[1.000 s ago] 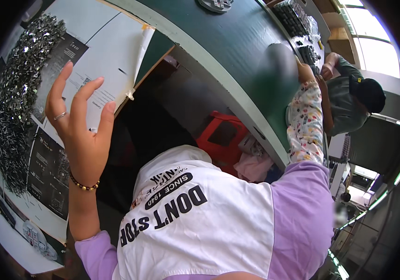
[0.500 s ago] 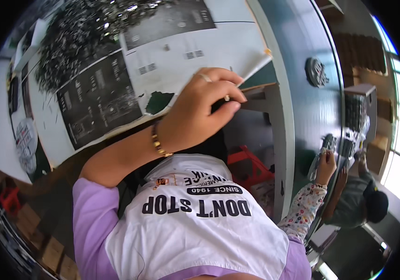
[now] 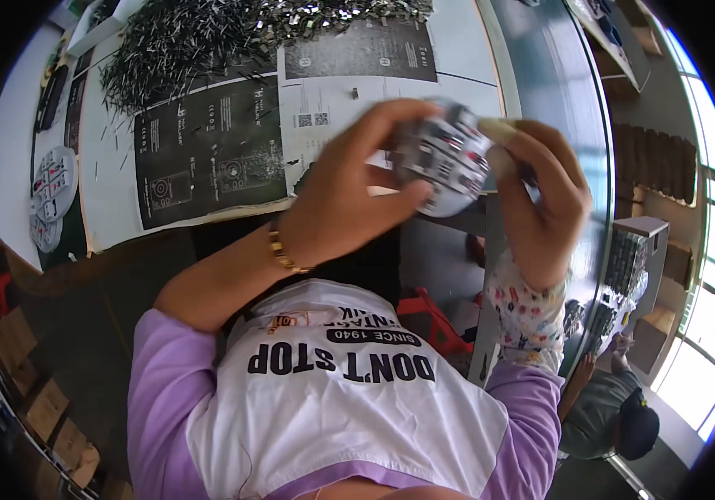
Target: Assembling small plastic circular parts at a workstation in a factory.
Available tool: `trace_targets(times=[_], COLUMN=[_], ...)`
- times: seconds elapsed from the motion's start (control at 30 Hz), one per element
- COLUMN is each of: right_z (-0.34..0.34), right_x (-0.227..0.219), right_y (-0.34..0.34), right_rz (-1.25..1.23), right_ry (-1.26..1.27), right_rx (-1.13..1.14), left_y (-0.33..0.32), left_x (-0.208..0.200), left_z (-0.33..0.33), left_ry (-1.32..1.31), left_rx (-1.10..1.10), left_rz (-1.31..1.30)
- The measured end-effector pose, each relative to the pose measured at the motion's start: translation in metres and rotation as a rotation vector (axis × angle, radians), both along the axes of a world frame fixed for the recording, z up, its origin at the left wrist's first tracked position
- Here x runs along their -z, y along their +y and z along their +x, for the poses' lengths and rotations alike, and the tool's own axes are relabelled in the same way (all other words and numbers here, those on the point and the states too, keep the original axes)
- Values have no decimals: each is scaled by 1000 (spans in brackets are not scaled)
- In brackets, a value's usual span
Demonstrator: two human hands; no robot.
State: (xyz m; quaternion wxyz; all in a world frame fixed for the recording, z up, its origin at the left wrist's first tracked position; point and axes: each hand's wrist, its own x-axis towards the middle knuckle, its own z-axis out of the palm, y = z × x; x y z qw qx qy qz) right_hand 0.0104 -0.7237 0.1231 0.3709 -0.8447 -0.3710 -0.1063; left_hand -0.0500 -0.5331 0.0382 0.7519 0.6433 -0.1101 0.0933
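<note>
Above the near right corner of the worktable, a round grey-white plate (image 3: 449, 162) set with small dark, silver and red parts is held up, blurred by motion. My left hand (image 3: 366, 162) grips its left side, with the thumb at the lower edge and fingers along the top. At its right edge, my right hand (image 3: 541, 183) is closed, the fingertips pressed on the rim; a pale covering shows on one finger. Whether a small part is also pinched there is hidden. A gold and dark bracelet circles my left wrist.
Heaps of thin black strips (image 3: 182, 58) and shiny metal bits (image 3: 316, 18) cover the back of the worktable. Similar round plates (image 3: 53, 187) lie at the left. A green-blue bench surface (image 3: 551, 50) runs along the right, with another person (image 3: 607, 412) beyond. A red stool (image 3: 432, 321) stands below.
My right hand has come in from the bench at the right to meet my left hand. The round plate is now between them. The view has shifted slightly.
</note>
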Motion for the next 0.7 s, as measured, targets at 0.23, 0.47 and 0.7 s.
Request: trace_targets(times=[0.23, 0.47, 0.7], right_z=[65, 82, 26], right_x=[88, 89, 56], right_y=[63, 79, 64], right_rz=[-334, -452, -209], right_ry=[-300, -294, 219], right_rx=[-290, -316, -232], left_y=[84, 98, 89], left_x=[2, -1, 23], left_z=[-43, -34, -10], left_ry=[412, -113, -216], left_rx=[-185, -374, -263], left_rz=[492, 1113, 898])
